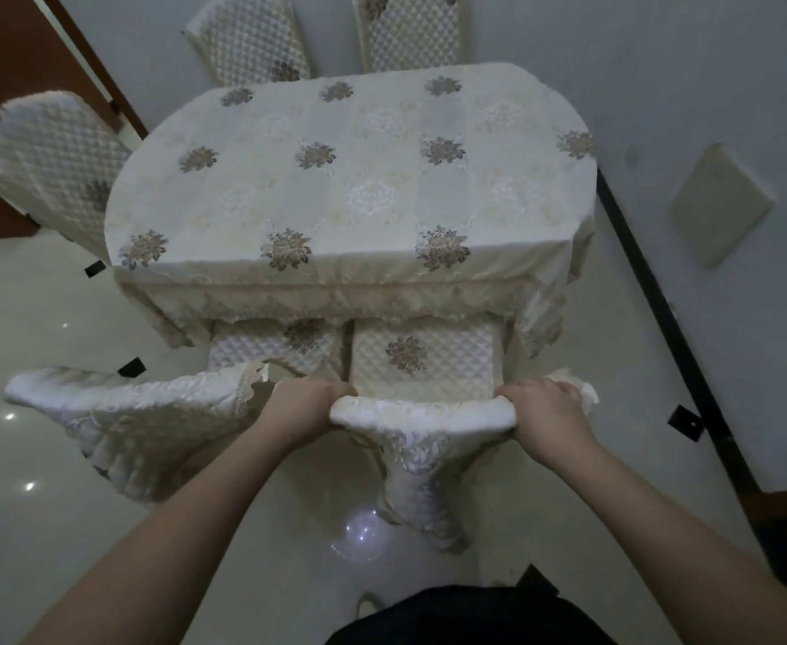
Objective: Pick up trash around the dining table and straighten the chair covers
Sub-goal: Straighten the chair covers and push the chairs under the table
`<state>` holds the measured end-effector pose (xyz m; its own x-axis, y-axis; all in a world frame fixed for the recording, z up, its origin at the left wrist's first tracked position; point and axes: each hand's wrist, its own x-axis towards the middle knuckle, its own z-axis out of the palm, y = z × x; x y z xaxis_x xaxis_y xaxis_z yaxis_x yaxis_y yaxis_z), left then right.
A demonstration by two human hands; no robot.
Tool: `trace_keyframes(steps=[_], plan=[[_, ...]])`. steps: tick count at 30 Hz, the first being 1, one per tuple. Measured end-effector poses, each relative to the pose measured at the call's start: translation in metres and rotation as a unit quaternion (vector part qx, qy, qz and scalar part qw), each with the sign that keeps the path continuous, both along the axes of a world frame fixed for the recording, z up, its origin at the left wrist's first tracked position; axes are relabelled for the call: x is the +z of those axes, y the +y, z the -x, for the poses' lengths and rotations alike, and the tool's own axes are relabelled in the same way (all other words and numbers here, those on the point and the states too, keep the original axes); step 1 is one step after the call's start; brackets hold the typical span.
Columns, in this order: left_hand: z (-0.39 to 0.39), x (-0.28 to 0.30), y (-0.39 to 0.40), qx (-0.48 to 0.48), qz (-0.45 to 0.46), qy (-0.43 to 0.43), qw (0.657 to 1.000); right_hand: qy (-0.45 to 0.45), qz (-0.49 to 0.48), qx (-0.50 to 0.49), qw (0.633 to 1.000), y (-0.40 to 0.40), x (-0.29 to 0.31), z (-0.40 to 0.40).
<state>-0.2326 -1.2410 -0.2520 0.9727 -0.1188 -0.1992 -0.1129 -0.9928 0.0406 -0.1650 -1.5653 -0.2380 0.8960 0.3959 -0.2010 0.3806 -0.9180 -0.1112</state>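
I stand behind two chairs pushed under the near side of the dining table [350, 179], which wears a cream floral cloth. My left hand [303, 405] and my right hand [543, 407] each grip one end of the top edge of the right chair's cream quilted cover [422, 414]. That cover hangs down the chair back toward me, bunched narrow lower down. The right chair's seat cushion [422, 356] shows just beyond my hands. The left chair's cover [150, 425] sits skewed, with its lace edge turned up near my left wrist.
Three more covered chairs stand around the table: one at the left [52, 165] and two at the far side [252, 39], [410, 30]. A white wall with a dark baseboard [661, 309] runs close on the right. The glossy tiled floor [33, 328] lies to the left.
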Motion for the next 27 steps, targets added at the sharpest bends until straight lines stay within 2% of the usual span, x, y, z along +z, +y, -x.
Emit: trace_keyframes(steps=[10,15,27], plan=[[-0.039,0.025,0.003,0.033,-0.055,0.050,0.997,0.015,0.013,-0.007,1.000,0.022,0.010,-0.035],[-0.046,0.025,0.004,0.052,-0.054,0.059,0.995,0.016,0.019,-0.011,1.000,0.029,0.008,-0.043],[-0.054,0.014,0.022,0.030,-0.049,0.052,0.997,0.013,0.019,-0.029,0.999,0.046,-0.012,-0.045]])
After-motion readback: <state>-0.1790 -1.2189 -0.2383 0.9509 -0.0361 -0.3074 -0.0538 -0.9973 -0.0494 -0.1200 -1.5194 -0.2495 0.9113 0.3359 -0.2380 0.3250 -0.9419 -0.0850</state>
